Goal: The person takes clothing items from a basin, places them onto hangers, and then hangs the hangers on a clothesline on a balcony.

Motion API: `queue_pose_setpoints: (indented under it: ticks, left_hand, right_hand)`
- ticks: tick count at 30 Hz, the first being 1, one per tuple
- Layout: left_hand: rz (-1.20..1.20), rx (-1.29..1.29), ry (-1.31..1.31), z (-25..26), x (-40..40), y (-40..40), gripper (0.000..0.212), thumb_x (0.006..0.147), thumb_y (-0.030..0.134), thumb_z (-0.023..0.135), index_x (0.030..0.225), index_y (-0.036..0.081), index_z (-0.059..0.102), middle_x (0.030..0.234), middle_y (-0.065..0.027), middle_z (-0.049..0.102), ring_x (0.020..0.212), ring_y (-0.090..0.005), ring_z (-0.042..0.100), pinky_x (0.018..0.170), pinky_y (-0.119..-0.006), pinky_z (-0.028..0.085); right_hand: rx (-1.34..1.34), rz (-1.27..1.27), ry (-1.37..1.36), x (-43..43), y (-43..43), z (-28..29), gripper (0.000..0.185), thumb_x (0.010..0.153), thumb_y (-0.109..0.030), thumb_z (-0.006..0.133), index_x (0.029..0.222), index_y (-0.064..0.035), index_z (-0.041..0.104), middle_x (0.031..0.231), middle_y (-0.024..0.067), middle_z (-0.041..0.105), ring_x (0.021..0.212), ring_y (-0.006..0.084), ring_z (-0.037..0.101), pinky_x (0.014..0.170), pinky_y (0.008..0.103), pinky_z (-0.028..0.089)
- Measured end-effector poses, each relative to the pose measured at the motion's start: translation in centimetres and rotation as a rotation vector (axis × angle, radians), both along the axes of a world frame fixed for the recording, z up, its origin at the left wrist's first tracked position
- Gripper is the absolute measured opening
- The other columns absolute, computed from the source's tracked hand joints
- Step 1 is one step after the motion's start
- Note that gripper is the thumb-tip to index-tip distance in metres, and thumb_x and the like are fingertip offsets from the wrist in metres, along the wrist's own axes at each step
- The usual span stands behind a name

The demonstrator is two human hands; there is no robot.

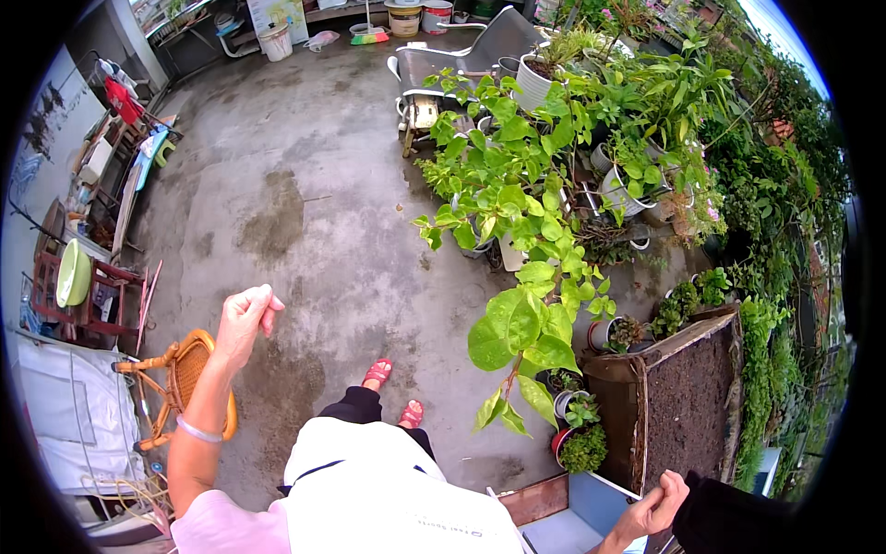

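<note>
My left hand (247, 322) is raised over the wet concrete floor (346, 242), its fingers curled in and nothing seen in them. A pale bangle circles that forearm. Below it, beside the arm, stands a rattan chair (190, 377) with an orange-brown frame. At the lower right, my right hand (654, 509) has its fingers curled too, with nothing visible in the grip. It is near a wooden-sided planter bed of dark soil (689, 408) and above a pale blue open box (599, 498). A black object (727, 512) lies just beyond its fingers; I cannot tell whether they touch.
A leafy branch (526, 325) reaches over the floor from potted plants on the right. Small pots with a green plant (583, 447) line the planter. A reclining chair (471, 52) stands farther back. Left are a green basin (74, 273) and a blue-topped bench (149, 159).
</note>
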State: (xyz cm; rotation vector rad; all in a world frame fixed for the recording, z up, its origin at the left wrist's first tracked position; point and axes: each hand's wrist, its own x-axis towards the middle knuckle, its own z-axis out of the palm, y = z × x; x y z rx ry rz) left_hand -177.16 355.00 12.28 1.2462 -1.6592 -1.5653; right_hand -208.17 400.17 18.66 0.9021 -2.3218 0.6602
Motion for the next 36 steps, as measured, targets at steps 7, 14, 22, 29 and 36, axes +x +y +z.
queue_pose_setpoints:
  ticks: [7,14,22,29,36]
  left_hand:
    - [0.643,0.336,0.226,-4.3,8.9,0.3,0.031,0.09,0.033,0.048,0.076,0.006,0.052,0.054,0.0024,0.04,0.048,-0.0089,0.039,0.045,-0.024,0.033]
    - [0.676,0.365,0.288,-6.5,14.6,-7.6,0.03,0.09,0.032,0.05,0.077,0.005,0.053,0.055,0.002,0.041,0.047,-0.0096,0.04,0.044,-0.023,0.035]
    - [0.742,0.401,0.109,-8.9,26.2,-19.1,0.031,0.091,0.03,0.046,0.075,0.006,0.056,0.056,0.0024,0.045,0.048,-0.0077,0.042,0.045,-0.021,0.037]
    - [0.821,0.387,0.036,-9.5,33.3,-24.3,0.031,0.092,0.026,0.045,0.077,0.002,0.058,0.057,0.0017,0.046,0.05,-0.0075,0.043,0.046,-0.021,0.038]
    - [1.164,0.43,0.077,-11.9,39.6,-28.2,0.033,0.092,0.028,0.046,0.076,0.002,0.059,0.058,0.0013,0.047,0.05,-0.0072,0.044,0.045,-0.022,0.038]
  right_hand:
    - [0.702,0.454,-0.974,6.9,-2.4,-21.4,0.013,0.072,-0.006,0.059,0.084,-0.0014,0.062,0.08,0.0174,0.061,0.081,0.0351,0.059,0.071,0.0401,0.046]
    - [1.077,0.452,-1.255,9.3,-11.7,-27.7,0.015,0.075,-0.011,0.057,0.086,-0.0027,0.063,0.079,0.016,0.062,0.081,0.0325,0.06,0.071,0.0391,0.047]
    - [1.106,0.366,-1.207,12.1,-31.3,-28.7,0.019,0.078,-0.017,0.054,0.087,-0.0042,0.064,0.079,0.0143,0.063,0.081,0.0297,0.061,0.072,0.038,0.047]
    - [1.196,0.522,-1.075,12.5,-51.5,-30.1,0.024,0.08,-0.023,0.051,0.088,-0.0055,0.065,0.078,0.0129,0.064,0.08,0.0272,0.062,0.073,0.0371,0.048]
    - [1.318,0.99,-0.308,7.7,-73.9,-37.4,0.032,0.077,-0.04,0.061,0.091,-0.0114,0.066,0.085,0.0139,0.065,0.074,0.0345,0.062,0.069,0.0483,0.048]
